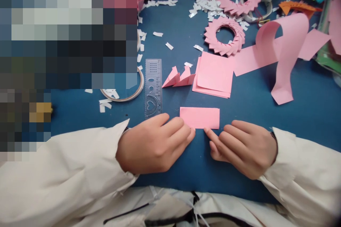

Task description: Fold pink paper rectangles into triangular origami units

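Pink paper (201, 117), folded into a flat rectangle, sits mid-frame on the blue desk (173, 177), long side running left to right. Left hand (157, 143) is nearer imo: its fingers overlap the paper's lower-left corner, can't tell if they're pinching. Right hand (245, 149) isn't gripping anything, just one finger stretched to the bottom edge, others curled.

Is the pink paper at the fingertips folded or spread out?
Folded, it appears: the pink paper is a narrow rectangle, much shallower than the squarish stacked sheets beyond it.
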### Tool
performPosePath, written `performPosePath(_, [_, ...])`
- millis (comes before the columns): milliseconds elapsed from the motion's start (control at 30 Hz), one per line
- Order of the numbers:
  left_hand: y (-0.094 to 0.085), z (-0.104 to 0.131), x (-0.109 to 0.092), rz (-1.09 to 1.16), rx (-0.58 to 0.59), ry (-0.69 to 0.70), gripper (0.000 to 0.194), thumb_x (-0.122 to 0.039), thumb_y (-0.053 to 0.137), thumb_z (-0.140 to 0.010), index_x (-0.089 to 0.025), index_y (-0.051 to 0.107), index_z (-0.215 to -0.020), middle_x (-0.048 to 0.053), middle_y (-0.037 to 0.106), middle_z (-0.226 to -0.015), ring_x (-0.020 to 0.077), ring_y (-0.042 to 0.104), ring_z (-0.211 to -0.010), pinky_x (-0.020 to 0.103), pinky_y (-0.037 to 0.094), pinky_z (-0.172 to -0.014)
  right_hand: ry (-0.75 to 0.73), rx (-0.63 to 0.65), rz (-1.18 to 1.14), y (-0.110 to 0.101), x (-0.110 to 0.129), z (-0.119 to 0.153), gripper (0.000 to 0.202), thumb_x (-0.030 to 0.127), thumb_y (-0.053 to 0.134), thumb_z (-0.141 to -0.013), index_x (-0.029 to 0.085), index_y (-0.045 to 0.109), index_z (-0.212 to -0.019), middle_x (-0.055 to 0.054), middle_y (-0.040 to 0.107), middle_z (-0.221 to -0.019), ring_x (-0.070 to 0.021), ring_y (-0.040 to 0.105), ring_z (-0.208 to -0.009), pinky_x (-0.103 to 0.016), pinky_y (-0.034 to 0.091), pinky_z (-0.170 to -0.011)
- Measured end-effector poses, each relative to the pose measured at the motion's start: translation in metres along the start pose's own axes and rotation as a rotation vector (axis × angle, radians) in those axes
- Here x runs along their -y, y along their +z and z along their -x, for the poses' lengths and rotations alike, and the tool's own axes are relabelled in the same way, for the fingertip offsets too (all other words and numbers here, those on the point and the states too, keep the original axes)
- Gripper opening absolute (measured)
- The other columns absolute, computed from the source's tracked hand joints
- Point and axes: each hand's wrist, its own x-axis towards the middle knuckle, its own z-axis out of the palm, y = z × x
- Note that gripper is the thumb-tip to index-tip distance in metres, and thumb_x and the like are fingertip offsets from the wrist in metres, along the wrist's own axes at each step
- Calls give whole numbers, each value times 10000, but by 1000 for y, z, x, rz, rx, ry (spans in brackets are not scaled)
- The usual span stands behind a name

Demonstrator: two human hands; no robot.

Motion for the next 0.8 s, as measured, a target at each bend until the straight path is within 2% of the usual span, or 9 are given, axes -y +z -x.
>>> performPosePath(100, [0,1,0,2,-8,19,325,-72,281,-887,-40,588,-989,67,567,-711,160,512,-618,298,372,-515,10,-29,42,0,2,1,119,157,564,-794,91,607,-706,-18,504,-545,-110,412,-494,-295,327,-447])
performPosePath(233, [0,3,1,2,-27,34,284,-84,334,-869,-59,615,-897,55,538,-663,154,485,-580,294,373,-498,14,-49,46,1,2,1,264,157,581,-779,147,504,-527,-4,460,-489,-106,380,-466,-301,278,-450])
performPosePath(367, [0,4,0,11,-24,34,217,-100,423,-832,-93,620,-742,42,509,-611,152,457,-531,293,345,-464,30,-47,19,1,1,1,282,148,604,-756,151,487,-499,6,437,-458,-105,369,-455,-303,267,-456])
performPosePath(567, [-1,9,-1,44,-10,11,200,-110,460,-822,-120,588,-669,49,526,-584,150,473,-538,286,367,-490,37,-36,14,1,1,2,301,157,586,-775,163,457,-503,18,413,-463,-102,357,-462,-304,267,-468])
performPosePath(667, [0,12,-4,54,-74,-4,243,-115,448,-829,-139,565,-617,50,525,-581,154,472,-542,302,370,-508,42,-34,18,2,1,3,305,162,572,-789,171,438,-515,26,393,-474,-100,349,-472,-302,268,-474])
performPosePath(733, [1,13,-6,71,-126,-12,260,-122,413,-847,-138,582,-650,52,537,-612,160,477,-562,322,375,-530,42,-36,18,2,1,3,303,164,577,-786,172,438,-517,28,389,-473,-100,346,-473,-302,265,-475])
performPosePath(800, [2,10,-7,68,-148,-15,243,-124,383,-861,-116,623,-830,37,534,-617,159,462,-548,323,352,-504,42,-38,11,2,1,2,299,161,582,-781,169,445,-515,24,397,-469,-102,350,-471,-303,266,-476])
